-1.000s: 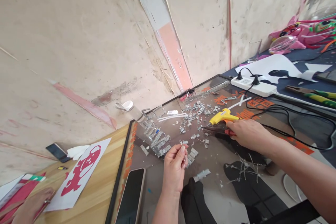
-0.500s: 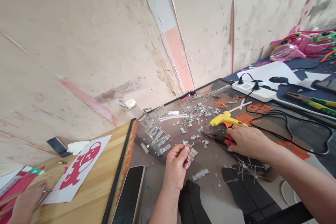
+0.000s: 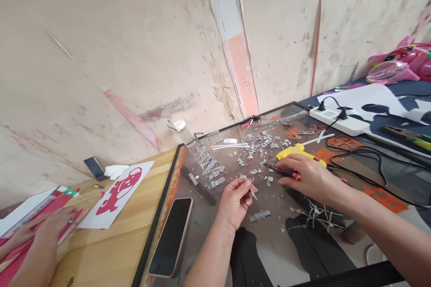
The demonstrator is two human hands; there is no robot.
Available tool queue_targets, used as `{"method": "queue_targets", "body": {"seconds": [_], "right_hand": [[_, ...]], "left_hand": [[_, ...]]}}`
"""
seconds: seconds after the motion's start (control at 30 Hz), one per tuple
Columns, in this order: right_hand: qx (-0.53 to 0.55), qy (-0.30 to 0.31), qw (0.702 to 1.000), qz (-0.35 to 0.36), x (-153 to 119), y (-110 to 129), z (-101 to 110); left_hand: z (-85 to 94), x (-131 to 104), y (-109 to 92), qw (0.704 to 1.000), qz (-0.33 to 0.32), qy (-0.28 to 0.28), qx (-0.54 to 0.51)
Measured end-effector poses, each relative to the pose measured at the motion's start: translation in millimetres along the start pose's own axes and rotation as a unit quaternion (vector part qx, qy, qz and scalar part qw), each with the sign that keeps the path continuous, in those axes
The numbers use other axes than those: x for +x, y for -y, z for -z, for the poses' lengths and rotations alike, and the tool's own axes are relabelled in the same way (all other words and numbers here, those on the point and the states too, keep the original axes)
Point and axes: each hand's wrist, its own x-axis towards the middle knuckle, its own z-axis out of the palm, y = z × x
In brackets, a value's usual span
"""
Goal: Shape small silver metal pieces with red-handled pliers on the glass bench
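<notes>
My left hand [image 3: 236, 201] is closed in a pinch, holding a thin pale stick-like piece [image 3: 253, 195] at the fingertips. My right hand [image 3: 308, 180] is over the red-handled pliers [image 3: 280, 170], fingers stretched to the left and apart, partly covering the handles. Just behind it lies a yellow glue gun [image 3: 303, 152]. Small grey metal-like bits [image 3: 266, 143] are scattered beyond my left hand, and a flat grey piece [image 3: 260, 215] rests close to it. Below my right hand sits a tangle of thin silvery twigs or wires [image 3: 319, 216].
A phone [image 3: 171, 237] lies on the glass tabletop, with a clear bottle [image 3: 183, 133] standing farther back. Black cords run to a white power strip [image 3: 340, 121]. At left, another person's hands [image 3: 50, 228] work beside a red paper cutout [image 3: 121, 190] on a wooden table.
My right hand has come off the pliers' handles and shifted left above them. My left hand has turned, so the thin piece shows more clearly. The whole view has swung left.
</notes>
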Motion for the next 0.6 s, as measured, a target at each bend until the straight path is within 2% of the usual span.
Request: {"method": "queue_targets", "body": {"seconds": [0.13, 0.27, 0.37, 0.6], "right_hand": [[0.132, -0.015, 0.989, 0.069, -5, 33, 9], [0.153, 0.033, 0.984, 0.085, -2, 53, 10], [0.14, 0.064, 0.983, 0.098, 5, 60, 8], [0.143, 0.02, 0.981, 0.131, 14, 57, -4]], "left_hand": [[-4.8, -5, -3, 1.0, 0.015, -0.002, -0.002], [-11.1, -13, -7, 0.999, 0.027, 0.004, 0.021], [-11.8, -17, -8, 0.999, 0.029, 0.012, 0.041], [-10.5, -13, -8, 0.998, 0.027, 0.034, 0.04]]}}
